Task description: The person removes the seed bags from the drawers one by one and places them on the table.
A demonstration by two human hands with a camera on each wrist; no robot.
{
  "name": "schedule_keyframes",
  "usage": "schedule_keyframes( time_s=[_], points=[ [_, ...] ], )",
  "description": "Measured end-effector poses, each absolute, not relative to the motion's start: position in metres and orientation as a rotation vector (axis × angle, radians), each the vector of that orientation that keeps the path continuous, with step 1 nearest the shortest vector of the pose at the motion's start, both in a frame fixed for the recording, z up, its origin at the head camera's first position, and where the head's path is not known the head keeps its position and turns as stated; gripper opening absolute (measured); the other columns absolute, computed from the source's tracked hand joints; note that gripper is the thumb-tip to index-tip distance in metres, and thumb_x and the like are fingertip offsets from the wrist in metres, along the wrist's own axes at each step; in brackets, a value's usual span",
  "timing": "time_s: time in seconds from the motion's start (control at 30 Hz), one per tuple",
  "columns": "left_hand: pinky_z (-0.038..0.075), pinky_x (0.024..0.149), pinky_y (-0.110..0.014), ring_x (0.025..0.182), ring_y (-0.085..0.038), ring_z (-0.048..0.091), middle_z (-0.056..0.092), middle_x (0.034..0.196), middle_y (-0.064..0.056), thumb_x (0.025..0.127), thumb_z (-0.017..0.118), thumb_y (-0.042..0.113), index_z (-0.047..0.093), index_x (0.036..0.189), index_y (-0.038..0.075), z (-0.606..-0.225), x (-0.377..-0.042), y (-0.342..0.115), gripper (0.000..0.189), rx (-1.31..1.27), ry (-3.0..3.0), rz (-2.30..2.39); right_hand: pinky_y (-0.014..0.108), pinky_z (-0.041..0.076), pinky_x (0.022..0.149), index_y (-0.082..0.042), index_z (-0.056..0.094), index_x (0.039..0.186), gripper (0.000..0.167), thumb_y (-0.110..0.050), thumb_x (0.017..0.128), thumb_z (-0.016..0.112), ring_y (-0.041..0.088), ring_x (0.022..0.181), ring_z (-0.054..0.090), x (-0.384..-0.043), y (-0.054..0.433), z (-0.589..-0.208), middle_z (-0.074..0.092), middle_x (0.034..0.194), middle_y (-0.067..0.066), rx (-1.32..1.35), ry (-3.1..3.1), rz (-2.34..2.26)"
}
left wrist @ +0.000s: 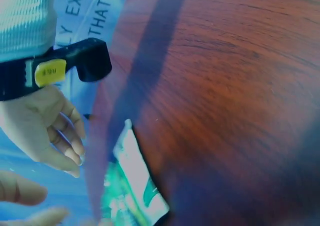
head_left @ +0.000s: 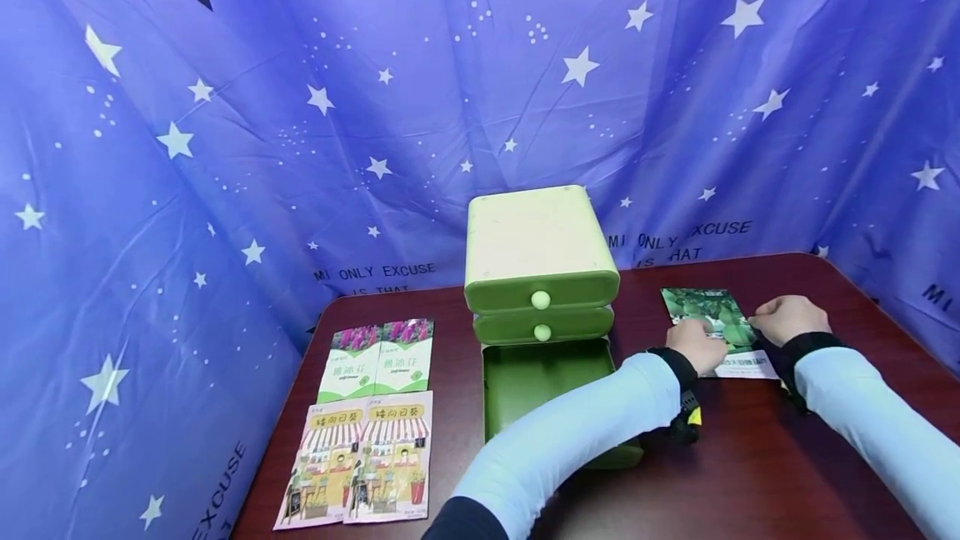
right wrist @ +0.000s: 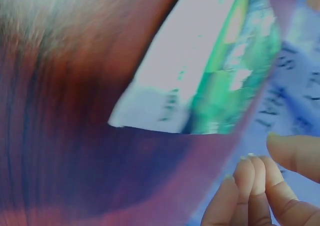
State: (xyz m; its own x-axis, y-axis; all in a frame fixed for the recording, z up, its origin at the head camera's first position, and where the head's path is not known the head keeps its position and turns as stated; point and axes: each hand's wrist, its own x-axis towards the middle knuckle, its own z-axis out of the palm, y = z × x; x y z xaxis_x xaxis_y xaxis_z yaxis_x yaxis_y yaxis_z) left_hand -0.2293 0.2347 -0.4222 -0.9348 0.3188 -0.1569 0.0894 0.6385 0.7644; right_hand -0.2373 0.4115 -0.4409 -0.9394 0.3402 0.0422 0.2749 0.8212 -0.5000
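Note:
A green seed packet (head_left: 708,315) with a leafy picture and a white lower band lies on the right side of the table. Over its left part is my left hand (head_left: 697,346), fingers loosely bent and free of any object. My right hand (head_left: 791,319) hovers at the packet's right edge; its fingers (right wrist: 257,186) are relaxed and apart from the packet in the right wrist view. In the left wrist view, the packet (left wrist: 132,181) shows beyond my left fingers (left wrist: 22,188), with nothing between them.
A green drawer cabinet (head_left: 536,236) stands at the middle back, its bottom drawer (head_left: 540,382) pulled out beneath my left sleeve. On the left lie two flower seed packets (head_left: 401,361) and two pink packets (head_left: 390,457) with a shopfront picture. A starry blue curtain (head_left: 420,107) hangs behind the table.

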Motion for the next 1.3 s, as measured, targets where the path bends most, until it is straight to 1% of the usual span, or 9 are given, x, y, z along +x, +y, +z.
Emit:
schedule_keyframes(
  time_s=[0.07, 0.13, 0.23, 0.37, 0.57, 0.77, 0.93, 1.1, 1.3],
  points=[
    [0.042, 0.064, -0.013, 0.081, 0.001, 0.055, 0.065, 0.091, 0.015, 0.082, 0.062, 0.018, 0.072, 0.101, 0.021, -0.417, -0.227, 0.228, 0.022, 0.431, 2.587, 1.197, 0.057, 0.042, 0.07, 0.008, 0.066, 0.083, 0.028, -0.02, 0.08, 0.065, 0.05, 0.083, 0.051, -0.233, 0.409, -0.434, 0.062, 0.088, 0.029, -0.428, -2.859, 0.77],
    [0.038, 0.057, -0.009, 0.074, 0.005, 0.054, 0.065, 0.084, 0.017, 0.083, 0.064, 0.021, 0.074, 0.097, 0.023, -0.411, -0.224, 0.22, 0.018, 0.566, 2.608, 1.17, 0.052, 0.042, 0.066, 0.008, 0.066, 0.084, 0.03, -0.021, 0.081, 0.064, 0.045, 0.078, 0.054, -0.226, 0.406, -0.427, 0.063, 0.08, 0.024, -0.358, -2.843, 0.775],
    [0.035, 0.058, -0.005, 0.075, 0.009, 0.052, 0.064, 0.083, 0.02, 0.086, 0.063, 0.023, 0.074, 0.097, 0.024, -0.402, -0.217, 0.205, 0.016, 0.781, 2.635, 1.114, 0.041, 0.042, 0.057, 0.007, 0.066, 0.088, 0.032, -0.025, 0.084, 0.063, 0.033, 0.069, 0.056, -0.216, 0.397, -0.417, 0.064, 0.071, 0.013, -0.296, -2.834, 0.793],
    [0.037, 0.059, -0.003, 0.072, 0.014, 0.052, 0.064, 0.09, 0.021, 0.089, 0.061, 0.027, 0.072, 0.101, 0.025, -0.388, -0.203, 0.181, 0.016, 0.988, 2.601, 1.121, 0.029, 0.038, 0.052, 0.004, 0.066, 0.095, 0.035, -0.029, 0.089, 0.059, 0.02, 0.063, 0.054, -0.204, 0.38, -0.408, 0.064, 0.071, 0.007, -0.219, -2.832, 0.817],
    [0.04, 0.06, -0.002, 0.068, 0.02, 0.049, 0.067, 0.09, 0.015, 0.091, 0.06, 0.026, 0.07, 0.106, 0.019, -0.366, -0.189, 0.137, 0.019, 1.262, 2.577, 1.204, 0.03, 0.043, 0.05, 0.004, 0.063, 0.101, 0.036, -0.03, 0.093, 0.055, 0.015, 0.062, 0.057, -0.18, 0.345, -0.399, 0.066, 0.075, 0.007, -0.057, -2.815, 0.9],
    [0.044, 0.064, -0.004, 0.067, 0.015, 0.052, 0.069, 0.087, 0.006, 0.09, 0.062, 0.019, 0.068, 0.107, 0.013, -0.351, -0.19, 0.094, 0.019, 1.309, 2.559, 1.459, 0.026, 0.05, 0.05, 0.0, 0.063, 0.103, 0.033, -0.031, 0.093, 0.056, 0.011, 0.06, 0.064, -0.153, 0.31, -0.391, 0.068, 0.078, 0.008, -0.004, -2.773, 1.05],
    [0.046, 0.067, -0.007, 0.074, 0.011, 0.055, 0.069, 0.092, 0.002, 0.088, 0.065, 0.017, 0.067, 0.107, 0.01, -0.348, -0.199, 0.057, 0.021, 1.36, 2.635, 1.655, 0.026, 0.052, 0.051, -0.003, 0.063, 0.099, 0.025, -0.026, 0.092, 0.059, 0.01, 0.059, 0.065, -0.132, 0.279, -0.39, 0.069, 0.08, 0.008, 0.062, -2.727, 1.204],
    [0.049, 0.065, -0.013, 0.079, -0.003, 0.062, 0.068, 0.101, -0.003, 0.087, 0.065, 0.013, 0.066, 0.11, 0.007, -0.349, -0.212, 0.022, 0.023, 1.469, 2.745, 1.841, 0.028, 0.053, 0.052, -0.005, 0.063, 0.093, 0.014, -0.019, 0.091, 0.06, 0.012, 0.058, 0.064, -0.112, 0.247, -0.397, 0.068, 0.076, 0.003, 0.151, -2.702, 1.365],
    [0.051, 0.074, -0.024, 0.088, -0.02, 0.064, 0.065, 0.112, -0.005, 0.087, 0.066, 0.013, 0.066, 0.111, 0.004, -0.356, -0.227, -0.014, 0.025, 1.355, 2.888, 2.026, 0.032, 0.055, 0.056, 0.002, 0.062, 0.092, 0.021, -0.019, 0.093, 0.057, 0.015, 0.061, 0.064, -0.092, 0.22, -0.416, 0.066, 0.074, 0.006, 0.319, -2.723, 1.75]
  ],
)
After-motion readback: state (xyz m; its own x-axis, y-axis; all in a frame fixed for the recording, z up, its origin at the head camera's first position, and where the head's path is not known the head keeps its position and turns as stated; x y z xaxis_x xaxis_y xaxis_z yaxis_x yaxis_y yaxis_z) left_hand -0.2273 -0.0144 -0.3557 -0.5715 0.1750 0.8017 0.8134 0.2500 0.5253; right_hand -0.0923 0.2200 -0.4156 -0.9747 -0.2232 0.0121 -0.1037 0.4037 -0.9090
